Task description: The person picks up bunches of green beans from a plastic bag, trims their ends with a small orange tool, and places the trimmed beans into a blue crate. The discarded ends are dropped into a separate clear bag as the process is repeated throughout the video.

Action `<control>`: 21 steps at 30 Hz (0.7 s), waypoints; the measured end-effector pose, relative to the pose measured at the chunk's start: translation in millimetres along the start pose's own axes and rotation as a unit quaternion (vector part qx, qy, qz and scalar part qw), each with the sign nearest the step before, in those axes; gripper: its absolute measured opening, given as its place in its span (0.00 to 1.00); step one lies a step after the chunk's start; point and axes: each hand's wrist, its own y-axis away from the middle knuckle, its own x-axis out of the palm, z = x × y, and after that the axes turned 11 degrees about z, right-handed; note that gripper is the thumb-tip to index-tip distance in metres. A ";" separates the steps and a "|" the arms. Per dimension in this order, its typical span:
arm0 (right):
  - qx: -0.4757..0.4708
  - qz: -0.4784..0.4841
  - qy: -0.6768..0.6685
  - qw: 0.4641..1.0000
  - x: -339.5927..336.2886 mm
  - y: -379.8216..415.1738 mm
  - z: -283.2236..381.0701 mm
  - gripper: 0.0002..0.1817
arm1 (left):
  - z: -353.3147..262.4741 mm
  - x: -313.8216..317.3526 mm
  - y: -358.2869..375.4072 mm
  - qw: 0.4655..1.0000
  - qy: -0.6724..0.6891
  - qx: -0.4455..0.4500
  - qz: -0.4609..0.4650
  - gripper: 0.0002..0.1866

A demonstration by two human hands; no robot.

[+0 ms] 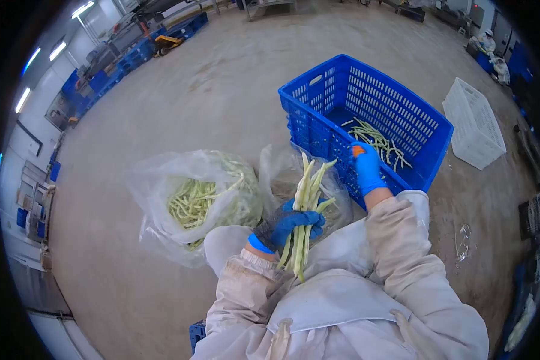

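My left hand [287, 228], in a blue glove with a dark cuff, is closed around a bunch of long pale green beans [306, 191]. The beans stand roughly upright in front of my apron, sticking out above and below the fist. At the near wall of a blue slatted crate [309, 114], my blue-gloved right hand [369, 171] is closed, with a small orange thing [358, 151] showing at the thumb; I cannot tell what it is. Some cut beans [375, 141] lie on the crate floor beyond this hand.
Left of my knees, a clear plastic bag [153, 186] stands full of beans [189, 204]. Another clear bag [276, 171] sits between it and the crate. A white crate [474, 123] is on the floor at right. Farther off are a yellow pallet jack [167, 43] and a person [486, 42].
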 end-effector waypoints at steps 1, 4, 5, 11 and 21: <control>0.023 -0.011 -0.041 0.999 -10.6 -4.0 -7.0 0.07 | 1.5 -2.2 4.4 1.000 -0.003 -0.004 -0.004 0.23; -0.084 0.145 0.118 0.979 -22.1 15.3 2.2 0.11 | 7.5 -14.8 4.5 0.999 -0.010 0.007 -0.045 0.21; -0.038 0.224 0.222 0.948 -14.5 38.8 30.1 0.13 | 10.2 -17.7 5.0 0.999 -0.005 0.008 -0.046 0.21; -0.220 0.379 0.285 0.852 26.0 69.6 69.6 0.18 | 7.9 -17.3 -5.3 0.996 -0.040 -0.018 -0.083 0.19; -0.161 0.225 0.128 0.952 31.9 61.2 23.1 0.07 | 4.1 -8.2 -3.4 0.997 -0.009 0.002 -0.074 0.20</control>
